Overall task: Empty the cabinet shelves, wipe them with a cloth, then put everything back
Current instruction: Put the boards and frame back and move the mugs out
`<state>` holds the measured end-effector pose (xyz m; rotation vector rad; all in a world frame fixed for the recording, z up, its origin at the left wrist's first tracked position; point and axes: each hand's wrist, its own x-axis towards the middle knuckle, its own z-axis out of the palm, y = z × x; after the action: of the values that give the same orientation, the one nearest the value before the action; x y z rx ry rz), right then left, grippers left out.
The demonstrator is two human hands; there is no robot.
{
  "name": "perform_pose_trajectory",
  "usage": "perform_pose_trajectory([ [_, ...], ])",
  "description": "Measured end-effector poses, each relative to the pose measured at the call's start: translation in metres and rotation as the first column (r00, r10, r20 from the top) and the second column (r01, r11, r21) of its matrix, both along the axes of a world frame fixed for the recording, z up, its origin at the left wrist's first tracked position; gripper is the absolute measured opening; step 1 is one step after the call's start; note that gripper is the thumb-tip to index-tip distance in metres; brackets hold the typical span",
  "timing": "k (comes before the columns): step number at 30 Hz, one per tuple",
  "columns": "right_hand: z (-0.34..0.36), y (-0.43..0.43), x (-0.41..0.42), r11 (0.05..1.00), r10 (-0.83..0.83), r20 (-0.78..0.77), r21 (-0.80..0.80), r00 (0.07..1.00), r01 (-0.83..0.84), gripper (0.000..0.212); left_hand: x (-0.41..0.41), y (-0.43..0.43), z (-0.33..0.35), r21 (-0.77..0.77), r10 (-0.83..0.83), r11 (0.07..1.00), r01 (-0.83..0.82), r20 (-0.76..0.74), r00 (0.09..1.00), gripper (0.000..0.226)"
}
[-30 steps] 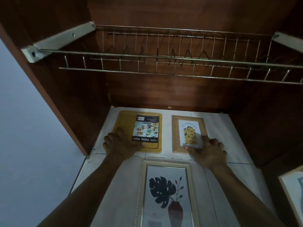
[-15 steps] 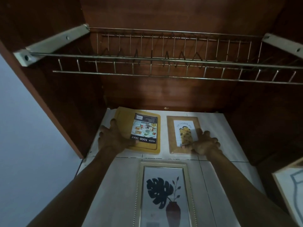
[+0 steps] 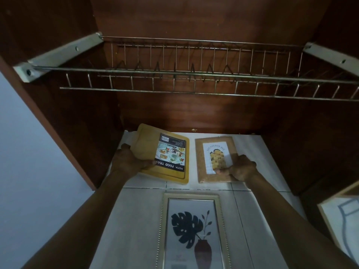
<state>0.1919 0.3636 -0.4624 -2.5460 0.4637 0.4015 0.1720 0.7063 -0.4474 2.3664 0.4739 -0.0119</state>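
food tray (image 3: 155, 150): yellow, below the left half of the wire rack (image 3: 194, 90); its left edge is tipped up off the white tiled surface (image 3: 258, 152), its right edge is down.
left hand (image 3: 128, 162): grips the tray's near left corner, thumb on the top face, other fingers going under the raised edge.
small frame (image 3: 215, 158): below the rack's middle, just beside the tray, not touching it.
right hand (image 3: 242, 167): pinches the frame's near right corner, thumb across the print, fingers curled round the side.
leaf picture (image 3: 191, 230): nearer the person than the rack, untouched.
done: the rack is bare.
left: no cloth is in view, so wiping cannot be judged; the flat things are not on the rack.
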Motion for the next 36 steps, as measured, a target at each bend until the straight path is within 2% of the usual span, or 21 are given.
perform_pose_trajectory([
  [3, -0.008, -0.005, 0.001, 0.997, -0.016, 0.012, 0.079, 1.000, 0.015, 0.115, -0.001, -0.001, 0.000, -0.078, -0.008, 0.997, 0.009, 0.018, 1.000, 0.116],
  [5, -0.016, -0.011, 0.003, 0.985, -0.031, 0.019, 0.171, 0.999, 0.028, 0.120, -0.002, -0.002, 0.000, -0.089, -0.006, 0.996, 0.009, 0.031, 0.999, 0.115],
  [7, -0.017, -0.012, 0.003, 0.971, -0.031, 0.049, 0.240, 0.998, 0.019, 0.117, -0.002, -0.002, 0.000, -0.103, -0.002, 0.995, 0.007, 0.046, 0.999, 0.110],
  [9, -0.008, -0.007, -0.006, 0.954, -0.067, 0.077, 0.297, 0.995, 0.041, 0.098, -0.003, -0.001, -0.002, -0.129, 0.003, 0.992, 0.008, 0.080, 0.997, 0.093],
  [11, -0.005, -0.006, -0.013, 0.920, -0.147, 0.117, 0.382, 0.982, 0.092, 0.067, -0.005, -0.001, -0.003, -0.154, 0.017, 0.988, 0.005, 0.141, 0.990, 0.069],
  [14, -0.008, -0.007, -0.017, 0.875, -0.222, 0.186, 0.472, 0.957, 0.111, 0.035, -0.007, -0.001, -0.004, -0.103, 0.021, 0.995, -0.003, 0.178, 0.984, 0.048],
  [16, -0.009, -0.007, -0.018, 0.874, -0.234, 0.233, 0.475, 0.944, 0.100, 0.025, -0.007, 0.000, -0.006, -0.100, 0.020, 0.995, 0.000, 0.200, 0.980, 0.040],
  [20, -0.010, -0.007, -0.024, 0.844, -0.235, 0.287, 0.535, 0.929, 0.049, 0.025, -0.005, 0.000, -0.010, -0.164, 0.048, 0.986, -0.019, 0.174, 0.984, 0.021],
  [24, -0.015, -0.004, -0.030, 0.812, -0.261, 0.325, 0.583, 0.909, 0.024, 0.022, -0.008, -0.005, -0.007, -0.313, 0.103, 0.949, -0.047, 0.164, 0.981, 0.030],
  [28, -0.013, -0.001, -0.033, 0.740, -0.317, 0.322, 0.673, 0.892, 0.020, 0.014, -0.010, 0.000, -0.008, -0.434, 0.122, 0.900, -0.038, 0.168, 0.978, 0.038],
  [32, -0.006, -0.001, -0.040, 0.686, -0.348, 0.311, 0.727, 0.884, 0.014, 0.011, -0.016, -0.002, -0.003, -0.647, 0.198, 0.762, -0.030, 0.189, 0.962, 0.042],
  [36, -0.002, -0.007, -0.046, 0.677, -0.354, 0.339, 0.736, 0.872, -0.012, 0.011, -0.022, -0.004, 0.004, -0.655, 0.207, 0.756, -0.010, 0.225, 0.952, 0.042],
])
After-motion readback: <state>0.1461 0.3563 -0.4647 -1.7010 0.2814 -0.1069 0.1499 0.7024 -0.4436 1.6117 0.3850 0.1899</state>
